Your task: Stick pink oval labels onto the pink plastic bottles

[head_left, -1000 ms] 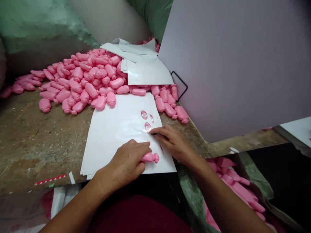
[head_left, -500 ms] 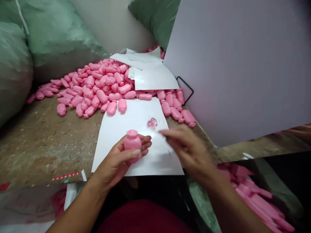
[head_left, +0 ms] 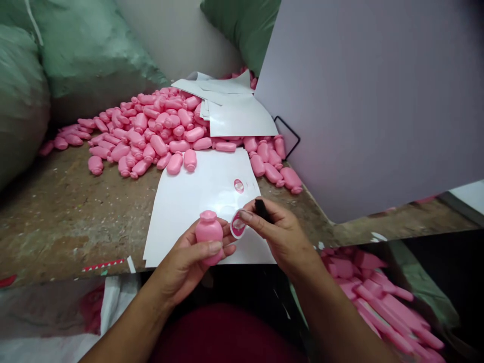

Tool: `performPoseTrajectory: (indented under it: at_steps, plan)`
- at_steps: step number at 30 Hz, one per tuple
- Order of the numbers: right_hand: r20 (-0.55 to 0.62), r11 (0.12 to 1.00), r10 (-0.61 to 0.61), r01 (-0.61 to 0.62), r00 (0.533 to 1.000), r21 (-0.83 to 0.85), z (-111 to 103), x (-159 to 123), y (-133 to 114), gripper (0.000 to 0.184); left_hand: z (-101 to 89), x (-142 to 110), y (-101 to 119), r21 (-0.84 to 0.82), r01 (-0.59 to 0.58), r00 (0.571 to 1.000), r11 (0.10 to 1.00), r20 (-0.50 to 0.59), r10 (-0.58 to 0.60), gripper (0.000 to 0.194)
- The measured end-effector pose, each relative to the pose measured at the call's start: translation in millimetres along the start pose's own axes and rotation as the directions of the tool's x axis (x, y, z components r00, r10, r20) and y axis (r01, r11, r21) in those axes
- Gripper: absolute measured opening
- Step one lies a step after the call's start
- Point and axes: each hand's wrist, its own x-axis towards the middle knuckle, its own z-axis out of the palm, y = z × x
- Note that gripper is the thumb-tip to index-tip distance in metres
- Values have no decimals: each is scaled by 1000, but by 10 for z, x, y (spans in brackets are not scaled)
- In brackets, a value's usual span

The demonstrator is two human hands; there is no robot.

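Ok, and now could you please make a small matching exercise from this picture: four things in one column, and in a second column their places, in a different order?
Things:
1. pink plastic bottle
2. oval label
3. white sheet
4. heap of pink bottles

Places:
A. at the fingertips of the right hand
B. on the worktop, beyond the sheet
C. upright in the left hand
D. flat beneath both hands

Pairs: 1-C, 2-A, 3-D, 4-B
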Motion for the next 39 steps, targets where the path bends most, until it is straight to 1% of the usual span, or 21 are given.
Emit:
performPoseTrajectory:
  at_steps: [2,4,6,9,11,12,14,15,18,19,23,25,29,34,39]
  plan:
    - [-57,996,-5,10,998,84,20,-19,40,25,2,12,5,3,-26,997,1000,-74,26,34]
    - [-84,992,-21,31,996,125,38,-53,49,25,-2,25,13,33,-63,982,997,-176,68,33]
    - [-32,995,-34,36,999,94,68,-96,25,24,2,38,14,63,-81,967,995,-238,94,36]
    - [107,1000,-11,11,994,3,140,-150,-22,20,34,65,-11,29,-99,972,995,-211,103,34]
    - [140,999,11,-6,990,-41,189,-165,-28,17,62,89,-38,-63,-139,972,988,-197,124,25]
    - [140,998,20,-12,990,-61,209,-165,-21,17,73,101,-51,-113,-156,970,981,-205,131,22]
    - [117,995,42,-32,992,-89,238,-156,5,17,82,121,-69,-183,-160,967,970,-228,117,22]
    - [106,994,57,-47,993,-97,249,-150,18,22,80,127,-75,-199,-153,966,968,-235,104,24]
    - [83,989,97,-86,992,-120,271,-140,36,47,69,134,-85,-201,-138,968,970,-235,89,26]
    - [72,987,94,-84,993,-137,278,-141,35,50,68,133,-88,-195,-141,968,970,-235,94,26]
    - [37,981,13,-5,999,-194,307,-158,31,40,85,121,-106,-160,-167,962,973,-241,125,24]
    - [29,977,-12,18,1000,-214,320,-167,40,38,97,111,-117,-138,-186,960,973,-235,150,23]
    - [10,966,-32,33,999,-255,337,-173,60,37,105,100,-140,-122,-215,960,969,-206,187,22]
    - [5,950,-59,57,998,-306,347,-175,57,37,112,115,-160,-141,-218,966,966,-170,194,35]
    - [-1,939,-64,60,998,-339,352,-174,61,36,130,116,-158,-144,-230,966,963,-157,207,37]
